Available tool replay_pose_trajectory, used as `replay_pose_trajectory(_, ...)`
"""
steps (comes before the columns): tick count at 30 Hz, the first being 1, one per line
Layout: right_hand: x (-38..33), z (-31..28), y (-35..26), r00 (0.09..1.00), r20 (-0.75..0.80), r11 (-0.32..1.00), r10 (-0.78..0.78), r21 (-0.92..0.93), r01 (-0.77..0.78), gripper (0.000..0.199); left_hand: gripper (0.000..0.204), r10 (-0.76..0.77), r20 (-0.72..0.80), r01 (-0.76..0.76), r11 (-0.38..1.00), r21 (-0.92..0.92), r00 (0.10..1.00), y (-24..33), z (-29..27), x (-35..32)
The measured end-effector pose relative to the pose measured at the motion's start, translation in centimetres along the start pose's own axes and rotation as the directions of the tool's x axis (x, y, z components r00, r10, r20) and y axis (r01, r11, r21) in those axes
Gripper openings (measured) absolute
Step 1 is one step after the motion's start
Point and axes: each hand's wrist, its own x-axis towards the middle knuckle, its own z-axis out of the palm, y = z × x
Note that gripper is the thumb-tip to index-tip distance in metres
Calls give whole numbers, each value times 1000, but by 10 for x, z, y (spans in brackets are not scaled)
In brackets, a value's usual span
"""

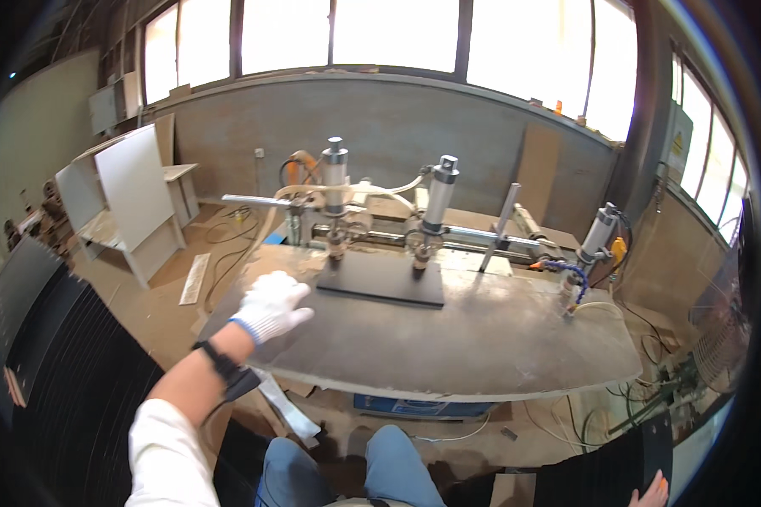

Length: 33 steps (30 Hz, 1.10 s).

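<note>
My left hand [272, 305], in a white work glove, reaches out over the left part of the grey metal machine table [448, 346], fingers spread and holding nothing. Just right of it a dark flat panel [382, 279] lies on the table under two upright pneumatic clamp cylinders [336, 173] [440, 193]. My right hand [651, 493] shows only as fingertips at the lower right edge, beside a dark board; I cannot see what it holds.
A stack of dark panels [51, 372] stands at my left. A third cylinder with a blue coolant hose [577, 283] sits at the table's right end. White boards [131, 190] lean at the back left. Cables and offcuts litter the sawdust floor.
</note>
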Motion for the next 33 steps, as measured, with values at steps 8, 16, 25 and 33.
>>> replay_pose_trajectory(8, 97, 3, -115, 922, -315, 771, -224, 521, 366, 42, 54, -112, 145, 114, 994, -4, 983, 30, 92, 116)
replay_pose_trajectory(16, 224, -7, -359, 693, -603, 195, -395, 682, 705, 40, 69, -3, 52, 7, 996, -87, 999, 66, 52, 21)
replay_pose_trajectory(25, 238, 3, -551, 547, -561, 45, -622, 672, 739, 45, 48, -29, 23, 23, 970, 241, 999, 18, -4, -133)
replay_pose_trajectory(33, 242, -14, -625, 469, -588, -91, -660, 681, 726, 47, 34, 5, -185, 97, 838, 537, 983, -22, -140, -210)
